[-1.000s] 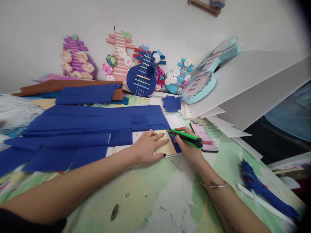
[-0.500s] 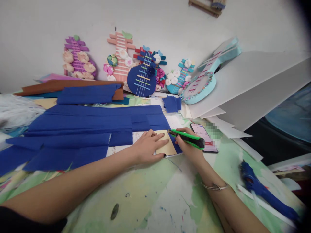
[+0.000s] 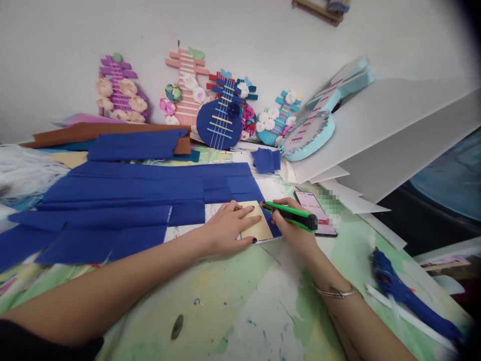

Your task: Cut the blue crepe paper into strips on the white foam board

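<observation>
Fingers spread, my left hand [image 3: 227, 228] presses down on a pale yellow square card [image 3: 265, 228]. The card lies over dark blue paper [image 3: 233, 188] on a white board. My right hand [image 3: 295, 230] is closed around a green and black utility knife [image 3: 291, 213]. The knife's front end points left, at the upper right corner of the card where the blue paper shows beside it. Whether the blade touches the paper is too small to tell. More blue strips [image 3: 124, 190] lie overlapped to the left of my left hand.
Just beyond my right hand lies a phone [image 3: 310, 200] with a timer. A blue hot glue gun [image 3: 406, 296] rests at the right. Decorated paper instruments [image 3: 220, 123] lean along the wall. Large white sheets [image 3: 376, 130] stand at right; white strings [image 3: 30, 173] lie at left.
Almost nothing differs. The right hand and the knife's rear end have shifted very slightly to the right; the left hand stays on the card.
</observation>
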`<state>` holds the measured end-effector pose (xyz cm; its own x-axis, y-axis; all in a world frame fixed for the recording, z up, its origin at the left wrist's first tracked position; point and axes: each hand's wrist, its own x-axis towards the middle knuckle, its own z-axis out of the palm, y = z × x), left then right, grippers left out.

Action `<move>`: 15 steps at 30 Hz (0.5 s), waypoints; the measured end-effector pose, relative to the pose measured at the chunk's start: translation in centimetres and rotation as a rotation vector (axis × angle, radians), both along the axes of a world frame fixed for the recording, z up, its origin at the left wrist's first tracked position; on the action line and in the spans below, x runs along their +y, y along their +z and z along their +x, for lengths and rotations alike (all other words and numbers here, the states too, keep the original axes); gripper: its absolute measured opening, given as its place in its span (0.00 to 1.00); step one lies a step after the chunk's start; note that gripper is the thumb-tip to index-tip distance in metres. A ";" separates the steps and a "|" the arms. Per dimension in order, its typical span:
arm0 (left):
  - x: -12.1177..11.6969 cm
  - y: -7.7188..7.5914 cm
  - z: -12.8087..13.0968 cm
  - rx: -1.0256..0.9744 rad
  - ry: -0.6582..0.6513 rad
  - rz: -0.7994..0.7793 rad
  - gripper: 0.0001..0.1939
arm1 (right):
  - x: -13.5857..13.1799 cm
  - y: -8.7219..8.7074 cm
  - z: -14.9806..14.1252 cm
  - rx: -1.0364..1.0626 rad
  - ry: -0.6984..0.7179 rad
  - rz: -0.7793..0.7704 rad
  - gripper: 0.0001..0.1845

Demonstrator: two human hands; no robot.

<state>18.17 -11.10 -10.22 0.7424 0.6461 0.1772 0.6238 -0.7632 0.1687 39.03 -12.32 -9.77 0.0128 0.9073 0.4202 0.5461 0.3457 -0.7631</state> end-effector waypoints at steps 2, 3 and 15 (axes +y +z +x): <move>0.0 -0.1 0.0 0.002 0.000 0.000 0.28 | -0.1 0.0 0.0 -0.008 -0.002 0.005 0.10; 0.0 -0.1 0.0 0.004 0.001 -0.001 0.28 | -0.2 0.0 0.0 -0.008 -0.002 0.008 0.10; 0.0 0.1 -0.1 0.028 0.001 -0.010 0.29 | -0.3 0.1 0.1 0.009 0.005 -0.008 0.09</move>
<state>18.11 -11.11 -10.13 0.7464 0.6484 0.1498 0.6290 -0.7609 0.1593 39.13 -12.63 -9.63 0.0117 0.9106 0.4132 0.5375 0.3427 -0.7705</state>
